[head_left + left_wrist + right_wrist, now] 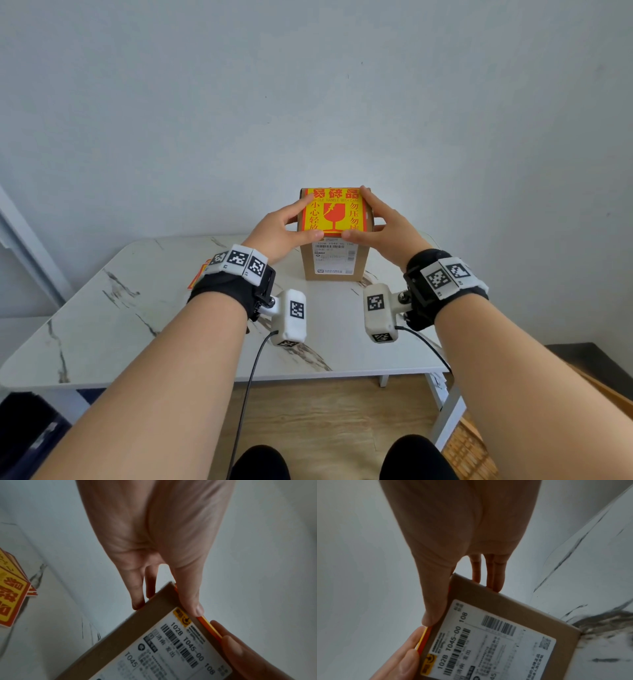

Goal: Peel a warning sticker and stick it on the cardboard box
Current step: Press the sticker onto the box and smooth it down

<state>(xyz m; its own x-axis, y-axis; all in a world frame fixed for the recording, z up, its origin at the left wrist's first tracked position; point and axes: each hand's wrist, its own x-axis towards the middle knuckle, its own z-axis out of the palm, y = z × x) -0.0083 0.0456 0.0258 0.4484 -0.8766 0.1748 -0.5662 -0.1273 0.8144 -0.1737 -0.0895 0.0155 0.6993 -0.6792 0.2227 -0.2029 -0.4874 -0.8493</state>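
The box (334,260) is plain brown cardboard. The sticker (334,212) on its top is yellow with a red border, red characters and a red broken-glass symbol. A white label (334,255) carries black barcodes. The table (137,308) is white marble with grey veins.

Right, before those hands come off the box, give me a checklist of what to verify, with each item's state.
1. Warning sticker lies on the cardboard box's top face: ok.
2. Sticker's near edge reaches the box's front edge, both thumbs on it: ok.
3. Left hand and right hand press with straight fingers at the sides: ok.
4. Sticker flat, free of bubbles under the hands: cannot tell.
5. Shipping label on the front face left uncovered: ok.
6. Box upright on the table: ok.
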